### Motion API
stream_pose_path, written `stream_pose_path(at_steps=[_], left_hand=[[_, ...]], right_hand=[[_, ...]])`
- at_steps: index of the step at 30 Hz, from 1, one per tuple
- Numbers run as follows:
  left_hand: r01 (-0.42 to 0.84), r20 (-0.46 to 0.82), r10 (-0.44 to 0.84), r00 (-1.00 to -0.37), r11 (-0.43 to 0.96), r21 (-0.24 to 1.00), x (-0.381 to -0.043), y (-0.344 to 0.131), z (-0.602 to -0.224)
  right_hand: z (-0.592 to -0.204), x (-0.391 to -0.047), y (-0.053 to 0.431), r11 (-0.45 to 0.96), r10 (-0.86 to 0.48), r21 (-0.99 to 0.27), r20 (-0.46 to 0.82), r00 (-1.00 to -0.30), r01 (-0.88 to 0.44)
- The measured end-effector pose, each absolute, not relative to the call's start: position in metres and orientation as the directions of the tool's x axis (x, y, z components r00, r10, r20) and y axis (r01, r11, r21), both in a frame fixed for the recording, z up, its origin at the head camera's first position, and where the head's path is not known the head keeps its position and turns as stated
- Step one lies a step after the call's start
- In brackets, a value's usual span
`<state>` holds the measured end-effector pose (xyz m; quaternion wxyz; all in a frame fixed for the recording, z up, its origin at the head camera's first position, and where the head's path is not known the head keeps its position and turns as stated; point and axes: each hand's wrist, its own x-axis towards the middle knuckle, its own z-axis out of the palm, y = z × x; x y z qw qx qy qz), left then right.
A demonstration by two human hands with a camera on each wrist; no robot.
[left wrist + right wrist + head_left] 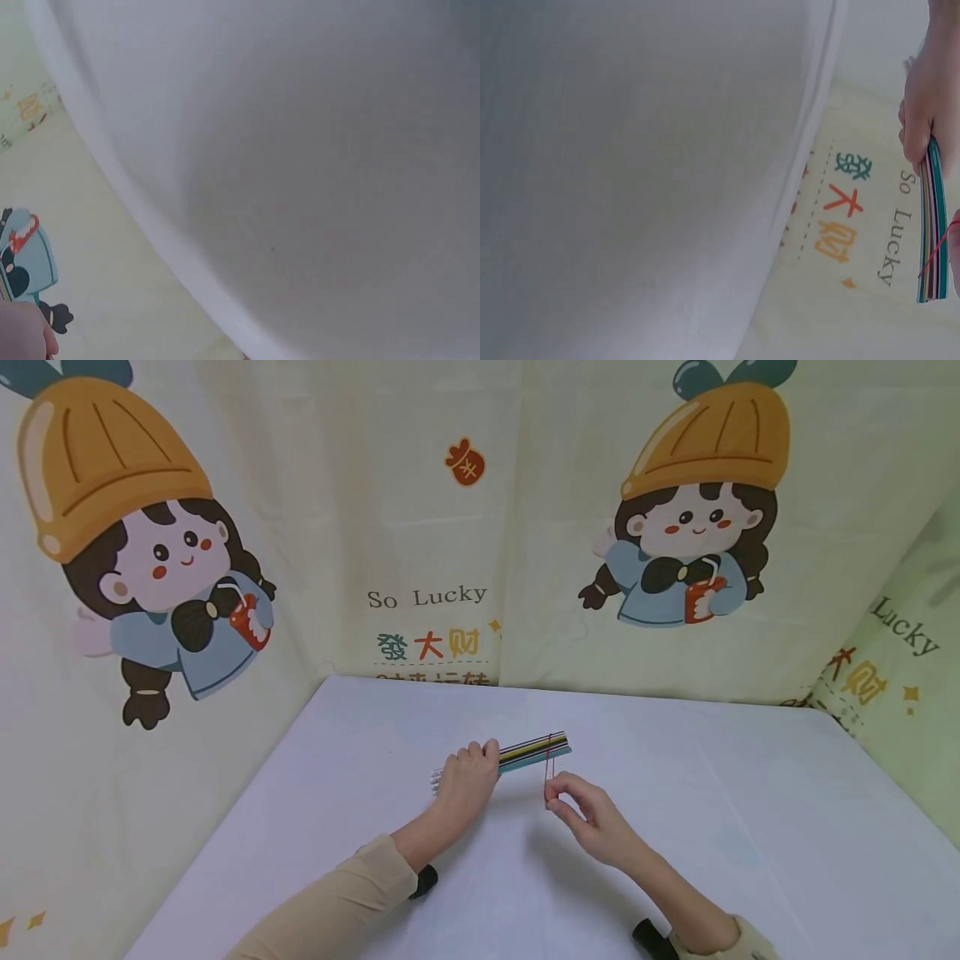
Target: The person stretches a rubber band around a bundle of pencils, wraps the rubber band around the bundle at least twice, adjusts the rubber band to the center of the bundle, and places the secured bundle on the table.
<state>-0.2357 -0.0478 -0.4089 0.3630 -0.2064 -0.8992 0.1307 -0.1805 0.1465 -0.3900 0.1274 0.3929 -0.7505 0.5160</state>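
My left hand [467,781] grips a bundle of slim, pencil-like sticks [528,754] in black, yellow, white and teal. Pale ends of the bundle poke out on the hand's left side, and the longer part points right, raised over the table. Around its right end runs a thin red elastic band [547,772], stretched downward. Thumb and forefinger of my right hand [596,822] pinch the lower end of that loop. The right wrist view shows the bundle at its right edge with the band crossing it; in the left wrist view just part of a hand [21,330] appears.
A white-covered table [750,827] spreads beneath both hands. Behind it hangs a cream curtain [555,527] printed with cartoon figures and lettering. Black wrist devices [425,882] sit under both forearms.
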Motion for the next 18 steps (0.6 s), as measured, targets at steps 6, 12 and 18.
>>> stream_pose_path(at_steps=[6,12,18], left_hand=[[0.243,0.608,0.399,-0.686,0.914,-0.325,-0.2400,-0.0491,-0.4008],[0.236,0.612,0.353,-0.708,0.935,-0.266,-0.2413,-0.0497,-0.3979],[0.263,0.593,0.334,-0.733,0.943,-0.206,-0.2370,-0.0449,-0.3983]], right_hand=[[-0.3961,-0.1774,0.1483,-0.010,-0.371,-0.886,0.433,-0.821,-0.463],[-0.3952,-0.1769,0.1476,-0.355,-0.431,-0.905,0.382,-0.818,-0.235],[-0.3969,-0.1786,0.1479,-0.538,-0.463,-0.838,0.384,-0.799,-0.091]])
